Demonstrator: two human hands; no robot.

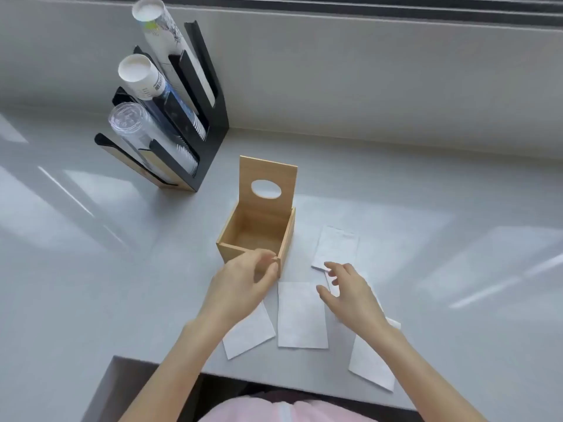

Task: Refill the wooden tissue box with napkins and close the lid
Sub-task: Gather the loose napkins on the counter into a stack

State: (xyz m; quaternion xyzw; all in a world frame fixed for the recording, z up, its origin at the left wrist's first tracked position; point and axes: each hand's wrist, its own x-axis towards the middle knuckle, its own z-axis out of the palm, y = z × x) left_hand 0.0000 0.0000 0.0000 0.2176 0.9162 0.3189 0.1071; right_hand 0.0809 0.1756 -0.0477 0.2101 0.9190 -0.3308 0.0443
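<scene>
The wooden tissue box (pixel 288 239) stands in the middle of the grey counter with nothing inside. Its lid (pixel 268 178), with an oval hole, is swung upright at the back. Several white napkins lie flat in front of and to the right of the box: one (pixel 301 315) in the centre, one (pixel 336 246) right of the box, one (pixel 251 333) partly under my left arm, one (pixel 370 365) near the counter edge. My left hand (pixel 243 284) hovers at the box's near corner, fingers loosely curled, empty. My right hand (pixel 350 289) hovers open above the napkins.
A black cup and lid dispenser (pixel 210 129) holding stacks of paper cups and clear lids stands at the back left. A low wall runs behind the counter (pixel 457 239). The counter's front edge (pixel 152 360) is just below the napkins.
</scene>
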